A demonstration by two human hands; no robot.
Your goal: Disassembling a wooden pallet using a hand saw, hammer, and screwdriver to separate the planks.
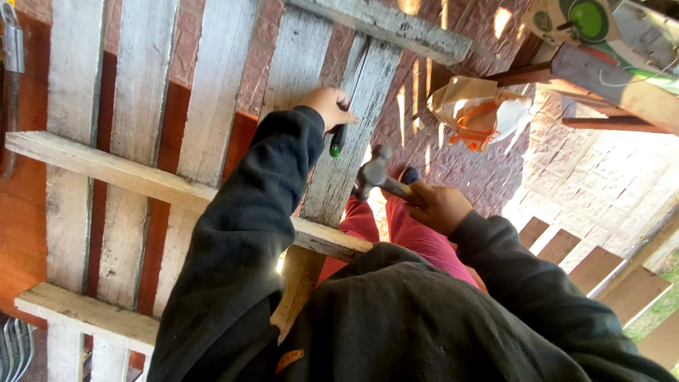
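My left hand (327,106) grips a tool with a dark shaft and green tip (336,143), pressed against a slat of a weathered wooden pallet (141,180) that stands against a wall. My right hand (437,206) holds a hammer (375,175) by its handle, its metal head close to the same slat and just right of the green-tipped tool. Both arms are in black sleeves. My red trousers (407,237) show below the hammer.
A paper bag with an orange and white item (475,110) lies on the brick paving. A wooden bench or table frame (608,81) carries a green and white object (587,21). Wooden steps (601,272) are at the right. A metal bar (10,85) hangs at the left.
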